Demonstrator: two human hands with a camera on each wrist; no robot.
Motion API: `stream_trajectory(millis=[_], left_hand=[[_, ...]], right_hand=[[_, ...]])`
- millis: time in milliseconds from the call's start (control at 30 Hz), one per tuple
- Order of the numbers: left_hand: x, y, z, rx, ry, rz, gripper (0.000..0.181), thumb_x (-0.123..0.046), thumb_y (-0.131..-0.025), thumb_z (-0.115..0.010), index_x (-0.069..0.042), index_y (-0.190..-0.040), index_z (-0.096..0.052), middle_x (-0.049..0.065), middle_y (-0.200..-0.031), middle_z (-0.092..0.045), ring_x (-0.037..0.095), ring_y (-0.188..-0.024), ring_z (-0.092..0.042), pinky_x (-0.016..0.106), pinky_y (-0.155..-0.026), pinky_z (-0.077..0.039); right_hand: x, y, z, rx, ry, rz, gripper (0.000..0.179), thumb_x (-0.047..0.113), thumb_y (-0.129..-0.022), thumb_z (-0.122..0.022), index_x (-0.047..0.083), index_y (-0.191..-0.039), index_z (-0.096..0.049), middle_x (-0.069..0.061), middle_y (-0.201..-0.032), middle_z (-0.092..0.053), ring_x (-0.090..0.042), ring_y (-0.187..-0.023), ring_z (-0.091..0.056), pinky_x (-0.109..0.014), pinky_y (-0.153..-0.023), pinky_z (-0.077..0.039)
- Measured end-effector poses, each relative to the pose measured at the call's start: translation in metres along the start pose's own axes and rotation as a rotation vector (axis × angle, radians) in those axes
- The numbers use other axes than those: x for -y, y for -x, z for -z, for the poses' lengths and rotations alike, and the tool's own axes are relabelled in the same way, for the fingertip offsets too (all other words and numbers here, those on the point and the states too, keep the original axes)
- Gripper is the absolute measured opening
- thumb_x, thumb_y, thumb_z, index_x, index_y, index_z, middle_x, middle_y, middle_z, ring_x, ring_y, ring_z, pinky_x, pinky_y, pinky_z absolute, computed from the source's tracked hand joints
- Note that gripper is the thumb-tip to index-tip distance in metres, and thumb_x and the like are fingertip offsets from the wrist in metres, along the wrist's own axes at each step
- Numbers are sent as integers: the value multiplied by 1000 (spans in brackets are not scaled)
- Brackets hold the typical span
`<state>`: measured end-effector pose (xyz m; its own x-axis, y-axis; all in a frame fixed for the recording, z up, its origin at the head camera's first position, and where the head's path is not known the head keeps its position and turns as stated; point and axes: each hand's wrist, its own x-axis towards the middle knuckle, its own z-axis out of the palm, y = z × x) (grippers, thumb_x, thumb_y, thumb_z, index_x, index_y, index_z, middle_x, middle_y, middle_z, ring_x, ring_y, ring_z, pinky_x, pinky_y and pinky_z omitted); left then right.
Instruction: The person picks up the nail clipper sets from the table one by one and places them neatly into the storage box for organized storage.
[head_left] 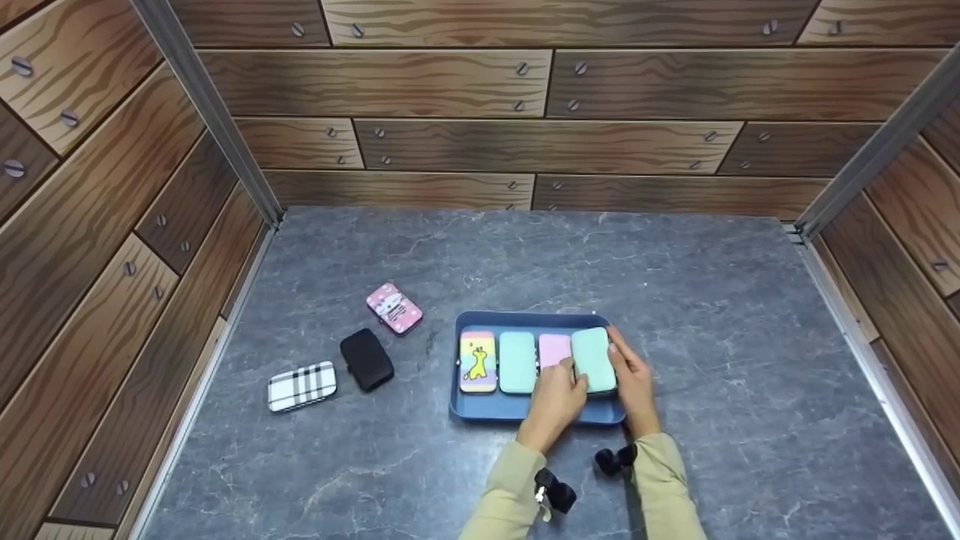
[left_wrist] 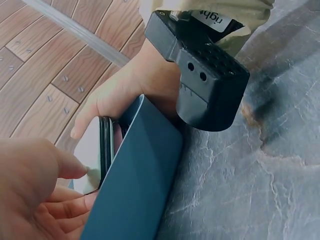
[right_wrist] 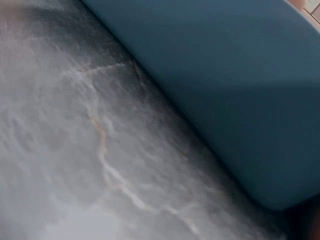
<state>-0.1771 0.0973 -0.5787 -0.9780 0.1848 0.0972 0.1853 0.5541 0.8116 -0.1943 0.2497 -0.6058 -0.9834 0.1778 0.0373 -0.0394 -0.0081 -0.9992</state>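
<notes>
A mint-green case (head_left: 593,360) lies at the right end of a blue tray (head_left: 510,417), slightly raised over its neighbour. My left hand (head_left: 556,400) pinches its left side; in the left wrist view the thumb (left_wrist: 70,165) presses the lid while the other fingers reach beneath. From the right, my right hand (head_left: 636,381) grips the opposite edge, reaching over the tray's end wall. Left of this case stand a pink case (head_left: 555,346), partly hidden by the left hand, a second mint case (head_left: 517,362) and a giraffe case (head_left: 478,362). The right wrist view shows mostly the tray's outer wall (right_wrist: 225,90).
Left of the tray, a pink patterned case (head_left: 394,308), a black case (head_left: 367,359) and a plaid case (head_left: 302,386) lie on the grey marbled table (head_left: 420,247). Wood-patterned walls (head_left: 450,82) enclose the back and sides.
</notes>
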Motion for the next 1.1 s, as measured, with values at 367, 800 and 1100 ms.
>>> stream_trajectory(millis=[367, 800, 1100], left_hand=[[6, -2, 51, -127, 172, 83, 31, -12, -95, -61, 9, -117, -65, -4, -57, -53, 5, -46, -44, 22, -43, -43], [36, 3, 114, -419, 157, 142, 17, -8, -90, -66, 3, -100, -72, 1, -66, -64, 9, -55, -55, 27, -51, -48], [58, 12, 142, -514, 142, 230, 18, -10, -90, -65, 1, -101, -73, 2, -71, -66, 14, -61, -59, 33, -58, -52]], right_hand=[[-10, -4, 3, -31, 5, -7, 45, 14, -103, -53, 1, -145, -47, -13, -155, -38, -26, -145, -31, -20, -114, -29], [16, 7, -3, 11, 47, -44, 47, 15, -103, -52, -1, -147, -43, -13, -156, -35, -25, -146, -29, -18, -113, -29], [14, 6, -4, 11, 38, -30, 47, 15, -103, -51, -2, -146, -43, -14, -156, -36, -25, -146, -29, -20, -114, -29]])
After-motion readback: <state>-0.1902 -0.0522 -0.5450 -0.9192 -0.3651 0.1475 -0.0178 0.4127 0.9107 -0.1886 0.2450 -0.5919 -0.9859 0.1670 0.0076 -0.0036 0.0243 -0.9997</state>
